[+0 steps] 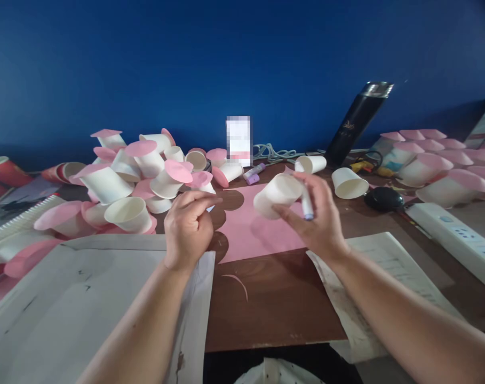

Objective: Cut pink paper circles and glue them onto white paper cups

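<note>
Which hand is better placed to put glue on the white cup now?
Probably the right hand: it holds both the white cup and the glue stick. The left hand is closed and apart from them.

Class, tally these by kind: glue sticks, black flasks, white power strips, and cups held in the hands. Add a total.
Glue sticks: 2 (held glue stick, lying glue stick)
Black flask: 1
White power strip: 1
Held cup, in the right hand: 1
Total: 5
</note>
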Action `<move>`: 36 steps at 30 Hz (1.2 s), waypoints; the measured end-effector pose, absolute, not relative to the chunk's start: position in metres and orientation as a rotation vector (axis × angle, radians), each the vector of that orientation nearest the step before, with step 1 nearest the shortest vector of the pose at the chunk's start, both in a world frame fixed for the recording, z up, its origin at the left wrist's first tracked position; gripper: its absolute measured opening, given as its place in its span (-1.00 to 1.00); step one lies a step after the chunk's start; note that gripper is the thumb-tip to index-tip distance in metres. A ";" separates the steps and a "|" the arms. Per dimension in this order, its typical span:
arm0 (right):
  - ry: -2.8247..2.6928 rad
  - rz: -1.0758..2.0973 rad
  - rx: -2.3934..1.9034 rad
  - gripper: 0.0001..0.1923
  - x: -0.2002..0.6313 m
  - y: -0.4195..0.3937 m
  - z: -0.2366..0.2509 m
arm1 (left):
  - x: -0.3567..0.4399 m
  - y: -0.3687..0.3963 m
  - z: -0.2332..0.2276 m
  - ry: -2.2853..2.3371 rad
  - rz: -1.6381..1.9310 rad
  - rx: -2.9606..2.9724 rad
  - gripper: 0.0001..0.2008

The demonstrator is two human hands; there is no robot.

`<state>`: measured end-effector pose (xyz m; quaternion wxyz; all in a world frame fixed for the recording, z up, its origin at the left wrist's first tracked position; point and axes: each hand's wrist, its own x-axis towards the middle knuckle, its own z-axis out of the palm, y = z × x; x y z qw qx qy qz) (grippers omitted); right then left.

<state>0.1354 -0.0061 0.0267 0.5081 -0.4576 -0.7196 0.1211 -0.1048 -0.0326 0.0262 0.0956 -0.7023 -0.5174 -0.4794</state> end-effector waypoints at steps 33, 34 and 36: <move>-1.561 0.037 -1.536 -0.29 0.204 0.043 0.018 | -0.097 -0.024 0.005 -2.050 -0.653 -2.313 -0.69; -1.534 0.030 -1.466 -0.29 0.204 0.043 0.019 | -0.096 -0.024 0.006 -2.059 -0.641 -2.315 -0.70; -1.500 0.013 -1.321 -0.32 0.201 0.042 0.021 | -0.095 -0.025 0.008 -2.078 -0.612 -2.318 -0.72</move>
